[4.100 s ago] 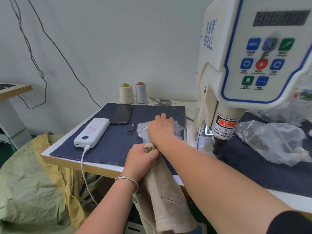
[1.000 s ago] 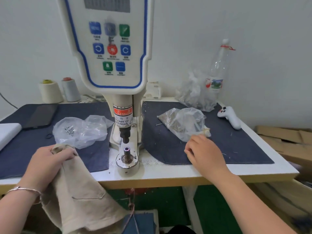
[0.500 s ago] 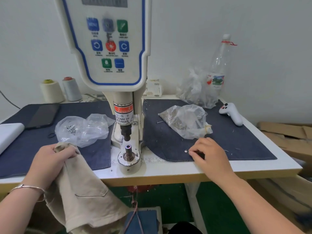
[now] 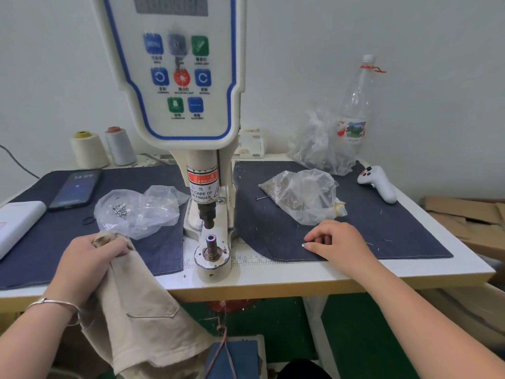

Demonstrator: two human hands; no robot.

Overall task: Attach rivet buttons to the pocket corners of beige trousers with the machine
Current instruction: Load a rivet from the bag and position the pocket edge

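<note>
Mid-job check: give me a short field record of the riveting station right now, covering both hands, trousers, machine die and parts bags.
left hand: grips bunched top of the beige trousers at the table's front edge
right hand: on the right denim mat, fingertips pinching a small shiny rivet
lower die: bare, no fabric over it
punch: raised above the die
left bag: clear, holds silver rivet parts
right bag: clear, brownish parts, behind the right hand
trousers on machine: not yet
</note>
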